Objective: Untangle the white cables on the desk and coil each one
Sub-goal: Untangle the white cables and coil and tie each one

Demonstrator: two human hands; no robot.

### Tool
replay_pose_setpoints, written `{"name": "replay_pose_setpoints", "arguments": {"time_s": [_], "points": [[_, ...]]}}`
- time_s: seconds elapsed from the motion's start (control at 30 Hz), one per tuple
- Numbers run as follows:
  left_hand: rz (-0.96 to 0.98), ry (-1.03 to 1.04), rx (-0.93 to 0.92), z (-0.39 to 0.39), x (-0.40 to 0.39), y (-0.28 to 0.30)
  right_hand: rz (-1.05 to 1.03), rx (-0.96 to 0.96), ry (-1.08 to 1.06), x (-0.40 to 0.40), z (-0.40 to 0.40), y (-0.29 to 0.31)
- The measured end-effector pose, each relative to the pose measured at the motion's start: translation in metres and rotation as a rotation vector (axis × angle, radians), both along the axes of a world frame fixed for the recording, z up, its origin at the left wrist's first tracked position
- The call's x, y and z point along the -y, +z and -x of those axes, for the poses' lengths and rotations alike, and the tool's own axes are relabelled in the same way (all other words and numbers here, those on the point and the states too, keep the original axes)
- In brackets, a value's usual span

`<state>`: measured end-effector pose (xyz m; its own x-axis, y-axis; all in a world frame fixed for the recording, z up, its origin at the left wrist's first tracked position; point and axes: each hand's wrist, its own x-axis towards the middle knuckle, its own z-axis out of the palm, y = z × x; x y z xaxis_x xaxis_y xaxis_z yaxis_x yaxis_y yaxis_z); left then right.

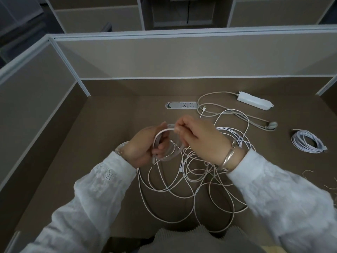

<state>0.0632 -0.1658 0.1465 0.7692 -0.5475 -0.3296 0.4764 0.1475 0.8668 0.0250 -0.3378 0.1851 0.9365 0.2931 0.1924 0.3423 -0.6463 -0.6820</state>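
White cables (191, 179) lie tangled on the bench (109, 125), their lower loops cut off behind a grey garment. Left hand (145, 145) grips a partly wound coil (164, 143); right hand (197, 137) pinches its strand, fingertips blurred. Finished coil (308, 141) rests at far right, well apart.

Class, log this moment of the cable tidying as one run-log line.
left hand: grips part-wound coil | right hand: pinches its strand | tangle: loose on desk | finished coil: far right

White cables (193, 181) tangled on desk (102, 125)
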Motion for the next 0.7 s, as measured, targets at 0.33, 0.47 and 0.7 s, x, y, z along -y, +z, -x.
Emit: {"name": "replay_pose_setpoints", "arguments": {"time_s": [0.33,0.47,0.7], "points": [[0.257,-0.303,-0.336,0.01,-0.003,0.011,-0.02,0.04,-0.077,0.024,-0.016,-0.011],[0.428,-0.397,-0.405,0.003,-0.02,0.009,-0.251,-0.163,-0.037,0.038,-0.018,-0.026],[0.66,-0.223,-0.391,-0.026,-0.078,0.016,-0.345,-0.425,-0.044,0.083,-0.013,-0.086]]}}
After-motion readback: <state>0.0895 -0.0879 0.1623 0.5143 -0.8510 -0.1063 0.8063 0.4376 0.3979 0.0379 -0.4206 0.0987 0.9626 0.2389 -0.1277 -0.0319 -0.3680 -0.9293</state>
